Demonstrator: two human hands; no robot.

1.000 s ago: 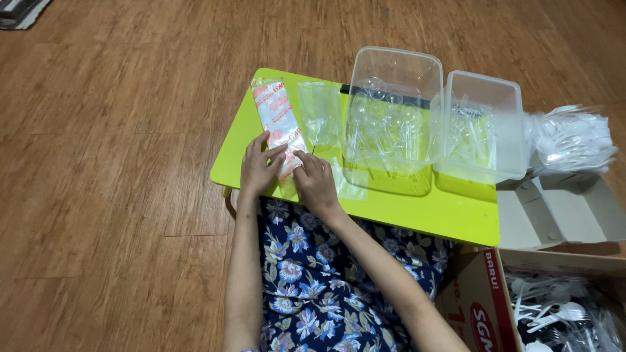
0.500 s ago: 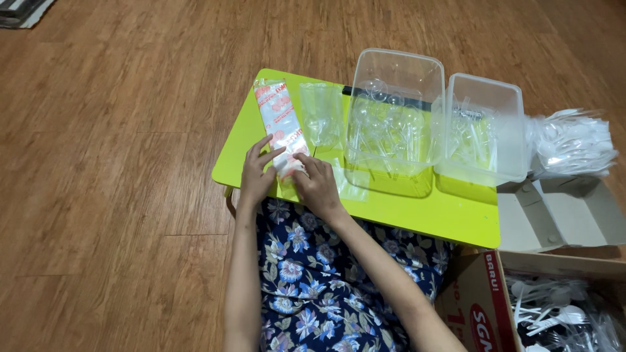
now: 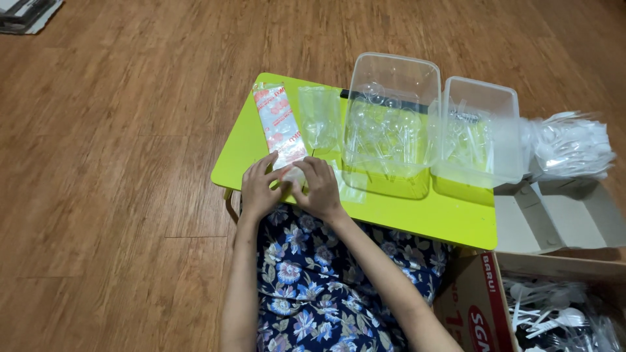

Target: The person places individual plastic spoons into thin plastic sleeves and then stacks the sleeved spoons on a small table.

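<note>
Both hands on the packet

I see my left hand (image 3: 259, 189) and right hand (image 3: 318, 189) pinching the near end of a red-and-white printed packet (image 3: 279, 124), fingers curled closed on it, lying flat on the lime-green surface (image 3: 417, 218) beside two clear tubs (image 3: 391, 117)

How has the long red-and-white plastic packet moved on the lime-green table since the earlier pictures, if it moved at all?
No clear move. The long red-and-white plastic packet lies at the same slant beside the large clear plastic tub, its near end under the fingers of both hands.
</note>
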